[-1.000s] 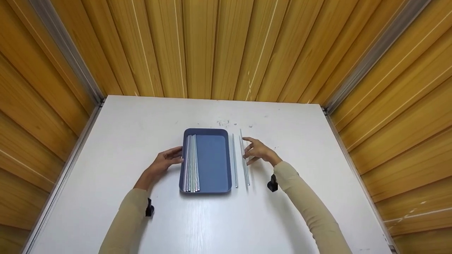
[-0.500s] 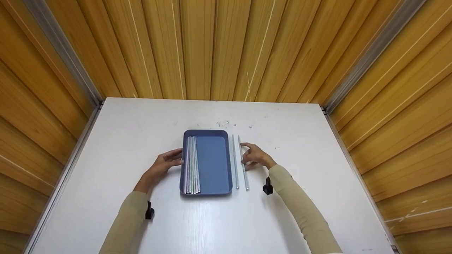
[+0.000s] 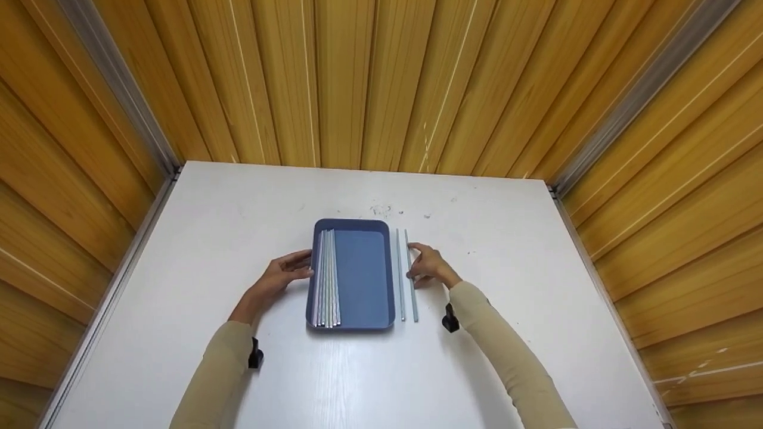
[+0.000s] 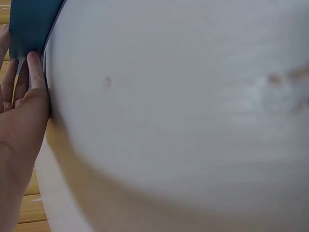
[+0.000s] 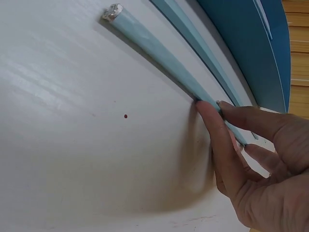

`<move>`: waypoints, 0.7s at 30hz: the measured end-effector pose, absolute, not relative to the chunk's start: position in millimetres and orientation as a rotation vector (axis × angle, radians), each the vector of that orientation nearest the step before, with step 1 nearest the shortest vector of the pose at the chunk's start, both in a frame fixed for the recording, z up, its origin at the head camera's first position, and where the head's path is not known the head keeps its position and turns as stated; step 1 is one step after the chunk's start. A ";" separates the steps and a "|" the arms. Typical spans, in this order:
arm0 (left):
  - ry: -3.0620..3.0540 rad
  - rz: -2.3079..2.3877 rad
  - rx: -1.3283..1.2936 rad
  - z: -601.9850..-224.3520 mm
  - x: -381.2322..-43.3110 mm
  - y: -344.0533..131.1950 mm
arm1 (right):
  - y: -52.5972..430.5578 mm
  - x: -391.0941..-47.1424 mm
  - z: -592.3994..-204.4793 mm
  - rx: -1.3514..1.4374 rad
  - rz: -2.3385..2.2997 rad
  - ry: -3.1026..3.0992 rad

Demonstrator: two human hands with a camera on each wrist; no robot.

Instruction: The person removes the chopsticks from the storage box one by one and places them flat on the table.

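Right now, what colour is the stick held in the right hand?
The stick is pale blue, silvery at one end; the right wrist view shows it best.

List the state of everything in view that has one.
Blue tray: right side up on the table, partly filled
Sticks in the tray: lying lengthwise, side by side
Inner loose stick: on the table, unheld
Outer loose stick: pinched by the right hand
Left hand: touching the tray's left side
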State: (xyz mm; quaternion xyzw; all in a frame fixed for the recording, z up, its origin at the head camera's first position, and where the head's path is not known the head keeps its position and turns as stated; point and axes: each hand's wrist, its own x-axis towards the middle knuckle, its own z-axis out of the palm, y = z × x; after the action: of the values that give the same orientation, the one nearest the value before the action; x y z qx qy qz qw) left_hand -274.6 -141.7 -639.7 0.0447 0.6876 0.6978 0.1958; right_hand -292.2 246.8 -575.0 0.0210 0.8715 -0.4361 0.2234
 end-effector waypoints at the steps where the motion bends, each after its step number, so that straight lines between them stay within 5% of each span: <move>1: 1.929 1.951 0.134 -640.0 -274.4 -142.0 | 246.2 -292.0 -575.5 0.050 -1.190 2.414; 21: 1.919 1.957 0.136 -641.1 -275.2 -143.9 | 246.4 -298.7 -523.0 0.011 -1.215 2.377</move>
State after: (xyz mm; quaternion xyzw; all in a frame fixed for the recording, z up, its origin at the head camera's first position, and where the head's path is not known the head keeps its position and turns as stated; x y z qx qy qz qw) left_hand -275.2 -143.9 -641.1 0.0484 0.6856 0.6990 0.1973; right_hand -298.7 246.4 -523.0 0.0039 0.8658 -0.4424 0.2339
